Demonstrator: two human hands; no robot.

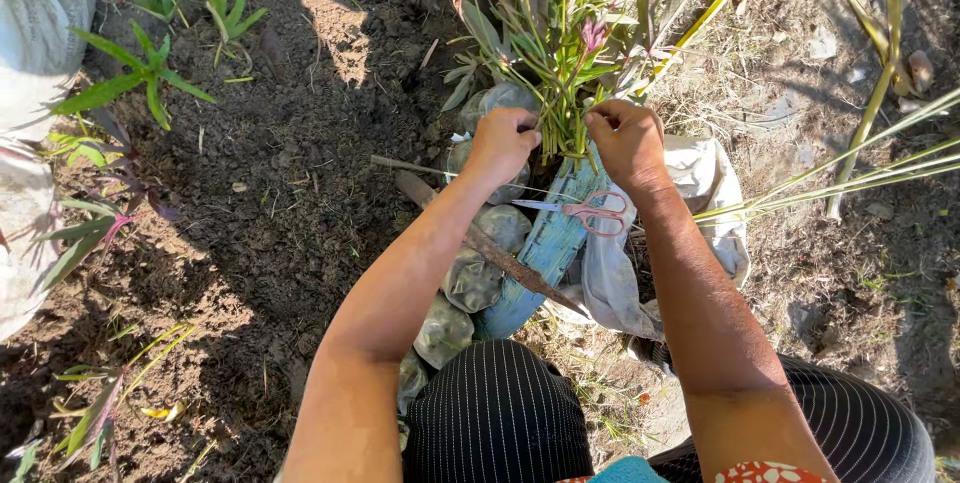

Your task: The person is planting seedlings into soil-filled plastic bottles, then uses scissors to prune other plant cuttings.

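Observation:
Both my hands grip the base of a bunch of green plant cuttings [565, 43] with narrow leaves and some pinkish tips. My left hand [503, 140] is closed on the stems from the left, and my right hand [625, 138] pinches them from the right. The stems rest on the far end of a weathered blue plank [548, 248]. Scissors [590, 210] with pink handles lie shut on the plank just below my hands. Several dark soil-filled bags [475, 278] lie in a row under my left forearm.
A brown stick [500, 253] lies across the bags and plank. A whitish cloth sack [705, 193] sits under my right arm. Dark tilled soil [270, 193] with small planted cuttings lies to the left. Dry grass and long leaves are on the right. My striped-trousered knees are at the bottom.

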